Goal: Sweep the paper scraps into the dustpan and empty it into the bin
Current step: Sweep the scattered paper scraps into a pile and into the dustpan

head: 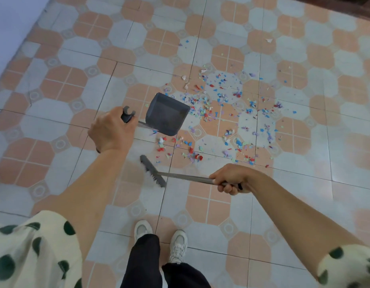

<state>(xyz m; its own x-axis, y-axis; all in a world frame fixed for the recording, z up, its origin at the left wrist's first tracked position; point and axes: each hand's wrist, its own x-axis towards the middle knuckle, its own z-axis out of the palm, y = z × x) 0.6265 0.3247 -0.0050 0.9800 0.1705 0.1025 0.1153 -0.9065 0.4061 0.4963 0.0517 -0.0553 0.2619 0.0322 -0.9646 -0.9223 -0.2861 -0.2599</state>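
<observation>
Hundreds of coloured paper scraps (221,113) are strewn across the tiled floor (304,194), thickest in the middle of the scene and thinning out toward the far side and the right, with one pale fragment lying well apart at the far right. And here is the dustpan (166,114), grey and long-handled, hung just beside the left edge of the spread, its mouth turned toward the scraps; no scraps can be made out inside it, and whether its lip is touching the tiles cannot be told. The top of its handle is gripped by the left hand (111,132), fingers curled round the black grip. On the near side, the broom (153,171) is held low, its bristles blurred and just short of the nearest scraps, its metal handle clamped in the curled fingers of the right hand (232,179). White shoes (161,240) are planted on the tiles below, well back from the mess.

The opening of the sweeping step is judged to be in hand: nothing looks gathered, and no bin is in view. For the next move, the pan's lip would need to be set flat on the tiles, and the broom carried beyond the scatter so that the scraps can be drawn leftward into a pile at the pan's mouth.
</observation>
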